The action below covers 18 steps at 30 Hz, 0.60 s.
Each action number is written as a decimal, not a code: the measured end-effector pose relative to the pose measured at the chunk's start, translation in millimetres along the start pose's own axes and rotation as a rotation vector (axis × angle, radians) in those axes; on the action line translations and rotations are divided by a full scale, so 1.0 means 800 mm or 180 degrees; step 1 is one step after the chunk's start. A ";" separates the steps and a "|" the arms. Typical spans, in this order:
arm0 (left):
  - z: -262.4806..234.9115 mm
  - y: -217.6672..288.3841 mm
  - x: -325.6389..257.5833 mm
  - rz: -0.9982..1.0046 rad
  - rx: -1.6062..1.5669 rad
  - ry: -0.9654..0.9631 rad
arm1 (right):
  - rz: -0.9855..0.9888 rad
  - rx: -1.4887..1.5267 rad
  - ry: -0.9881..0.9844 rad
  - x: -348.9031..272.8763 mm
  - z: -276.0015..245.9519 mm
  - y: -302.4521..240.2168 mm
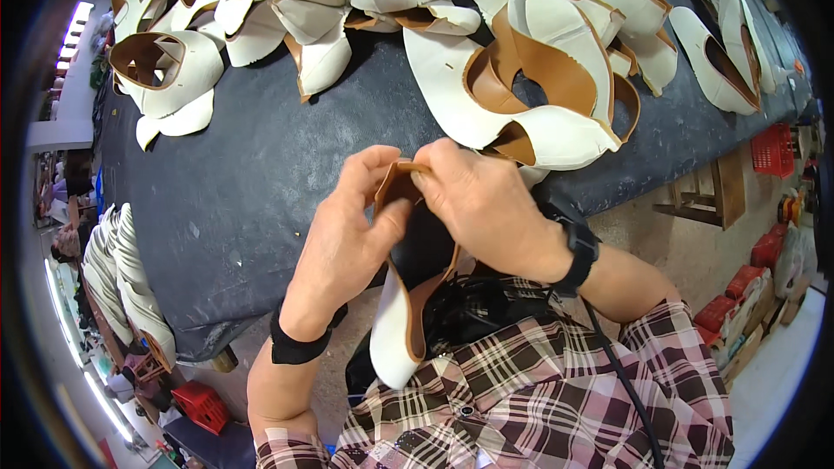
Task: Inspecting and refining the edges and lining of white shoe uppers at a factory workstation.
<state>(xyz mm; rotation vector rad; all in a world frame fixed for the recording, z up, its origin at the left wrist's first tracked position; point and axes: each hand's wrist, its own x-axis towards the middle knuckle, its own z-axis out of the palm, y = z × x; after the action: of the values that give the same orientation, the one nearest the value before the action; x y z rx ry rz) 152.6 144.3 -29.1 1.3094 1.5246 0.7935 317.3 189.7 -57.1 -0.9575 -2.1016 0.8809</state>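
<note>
Between my two hands hangs a shoe upper, white outside with a brown lining, its lower end by my shirt front. My left hand grips the upper's raised brown end, thumb on the lining and fingers curled behind it. On the same edge my right hand is closed, thumb and fingers pinching the brown rim. Part of the upper is covered by both hands. Just beyond them lies a larger pile of white-and-brown uppers on the dark-covered table.
More loose uppers are heaped along the far side of the black table. A single upper lies far left. Stacked uppers stand at the right edge and beside the table at left. Red baskets sit on both sides.
</note>
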 end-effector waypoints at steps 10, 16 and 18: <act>0.011 -0.055 -0.007 -0.0421 -0.1830 0.0178 | 0.1382 0.1802 -0.0162 -0.005 0.012 -0.004; 0.023 -0.055 -0.016 -0.0240 -0.2081 0.0631 | 0.1760 0.2359 0.0063 -0.011 0.028 -0.010; 0.021 -0.057 -0.016 -0.0208 -0.2090 0.0770 | 0.1888 0.2428 0.0108 -0.010 0.035 -0.011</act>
<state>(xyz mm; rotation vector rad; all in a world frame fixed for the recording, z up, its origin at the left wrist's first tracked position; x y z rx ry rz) 151.7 120.0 -73.2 0.6913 1.3089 1.3073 296.5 170.0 -68.5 -1.1382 -1.2425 1.7687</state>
